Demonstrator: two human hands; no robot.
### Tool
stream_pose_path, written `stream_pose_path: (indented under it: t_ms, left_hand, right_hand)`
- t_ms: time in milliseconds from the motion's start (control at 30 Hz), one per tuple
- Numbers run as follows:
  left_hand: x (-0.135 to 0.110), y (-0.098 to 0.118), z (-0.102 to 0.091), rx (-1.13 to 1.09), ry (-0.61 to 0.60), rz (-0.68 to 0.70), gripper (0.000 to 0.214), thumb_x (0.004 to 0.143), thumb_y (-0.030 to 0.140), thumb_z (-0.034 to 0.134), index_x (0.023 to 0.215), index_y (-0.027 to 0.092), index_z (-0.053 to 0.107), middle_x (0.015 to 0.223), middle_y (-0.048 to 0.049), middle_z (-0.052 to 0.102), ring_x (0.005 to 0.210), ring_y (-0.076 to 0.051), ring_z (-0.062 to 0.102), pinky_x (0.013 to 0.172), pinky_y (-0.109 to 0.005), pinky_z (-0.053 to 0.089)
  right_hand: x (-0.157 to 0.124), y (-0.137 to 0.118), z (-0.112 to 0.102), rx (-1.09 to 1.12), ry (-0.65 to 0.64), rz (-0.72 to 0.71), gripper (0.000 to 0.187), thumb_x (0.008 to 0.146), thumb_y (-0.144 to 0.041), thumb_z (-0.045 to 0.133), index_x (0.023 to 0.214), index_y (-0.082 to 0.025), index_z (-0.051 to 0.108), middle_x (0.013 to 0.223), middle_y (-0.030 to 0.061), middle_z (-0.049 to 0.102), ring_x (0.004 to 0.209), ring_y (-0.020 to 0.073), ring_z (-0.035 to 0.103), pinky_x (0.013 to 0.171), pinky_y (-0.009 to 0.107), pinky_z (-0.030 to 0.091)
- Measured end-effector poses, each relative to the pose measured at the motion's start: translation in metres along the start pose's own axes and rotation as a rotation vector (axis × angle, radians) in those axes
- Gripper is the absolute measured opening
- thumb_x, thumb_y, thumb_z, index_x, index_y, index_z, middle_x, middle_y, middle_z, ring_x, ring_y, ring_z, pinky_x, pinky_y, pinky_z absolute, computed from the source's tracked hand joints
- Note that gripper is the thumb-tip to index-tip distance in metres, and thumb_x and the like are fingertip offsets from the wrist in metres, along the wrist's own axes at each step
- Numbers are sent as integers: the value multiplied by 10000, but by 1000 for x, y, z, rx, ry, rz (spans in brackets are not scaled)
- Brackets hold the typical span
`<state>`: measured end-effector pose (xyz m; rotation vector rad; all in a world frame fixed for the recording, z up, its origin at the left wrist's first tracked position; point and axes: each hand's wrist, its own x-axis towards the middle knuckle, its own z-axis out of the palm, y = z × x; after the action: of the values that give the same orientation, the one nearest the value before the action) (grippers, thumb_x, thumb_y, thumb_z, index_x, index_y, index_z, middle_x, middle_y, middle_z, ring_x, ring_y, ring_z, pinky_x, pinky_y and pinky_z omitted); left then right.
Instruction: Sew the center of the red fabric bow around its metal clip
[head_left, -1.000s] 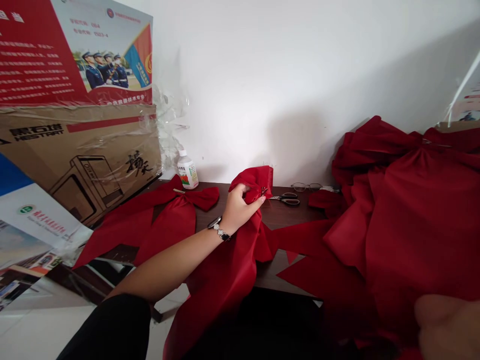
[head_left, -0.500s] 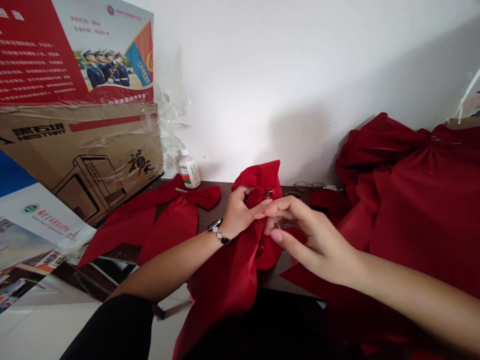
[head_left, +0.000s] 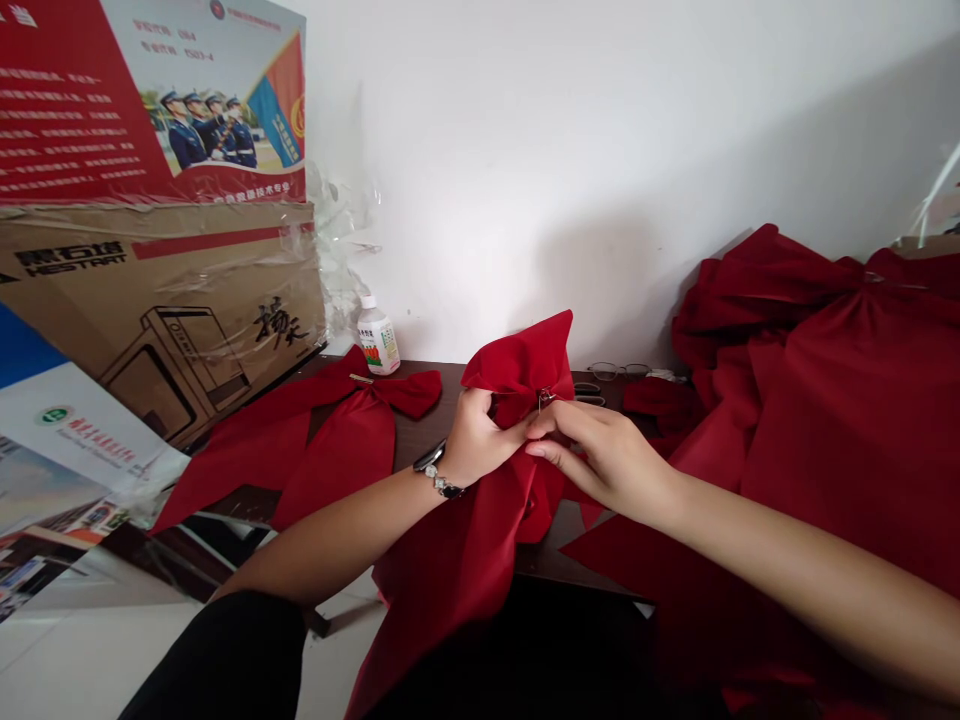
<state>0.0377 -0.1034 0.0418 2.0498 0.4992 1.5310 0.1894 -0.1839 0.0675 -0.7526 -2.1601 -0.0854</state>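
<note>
A red fabric bow [head_left: 521,365] stands over the table's front part, its long tails hanging down past the edge. My left hand [head_left: 484,440] is closed round the gathered middle of the bow from the left. Thin metal wire, or a pin, [head_left: 545,397] shows at the bow's knot. My right hand [head_left: 592,450] is close against the left thumb, just below the metal, with thumb and forefinger brought together. What those fingertips pinch, if anything, is too small to make out.
Another red bow [head_left: 367,400] lies at the left on the dark table [head_left: 420,435], near a white bottle [head_left: 377,335]. Cardboard box [head_left: 172,310] stands at far left. Glasses [head_left: 619,370] and scissors [head_left: 589,393] lie behind. Red fabric [head_left: 825,400] is heaped at the right.
My right hand's thumb and forefinger have come together, close to the left thumb. The bow's top has tilted slightly up and right, and its knot shows more plainly.
</note>
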Motion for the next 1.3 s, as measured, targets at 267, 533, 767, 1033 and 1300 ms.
stream_pose_path:
  t_ms: [267,533,767,1033,1300]
  left_hand:
    - [-1,-2,1,52,-3,9,233,693,334,734,780,177,585,824,-74,695,777,-189,635,804,-329,524]
    - [-1,-4,1,80,5,53,232,688,320,740,751,181,565,780,-67,677,738,-183,623,786,-329,517]
    - [3,-13,3,123,11,-20,336,638,400,785,786,174,585,863,-84,704,810,-213,648,769,-328,508]
    - [11,-34,12,114,27,-66,305,635,355,792,768,166,594,813,-67,708,753,-192,652,706,-305,503]
    - [44,-29,21,91,17,-21,284,625,213,792,827,163,599,881,-74,715,830,-198,667,764,-312,513]
  right_hand:
    - [0,5,1,-17,-24,9,90,941,-267,504,899,-189,515,801,29,625,719,127,589,650,222,463]
    - [1,5,1,-31,-12,20,81,940,-237,504,881,-182,503,781,24,611,688,115,570,634,199,440]
    - [3,17,4,-57,-27,58,129,952,-262,476,854,-185,509,746,22,610,655,121,557,605,201,423]
    - [5,45,10,-95,-33,81,230,952,-373,457,847,-182,530,777,50,634,678,144,575,627,234,440]
    - [14,57,-6,-70,135,99,197,898,-374,566,874,-182,604,764,32,660,659,127,592,616,220,443]
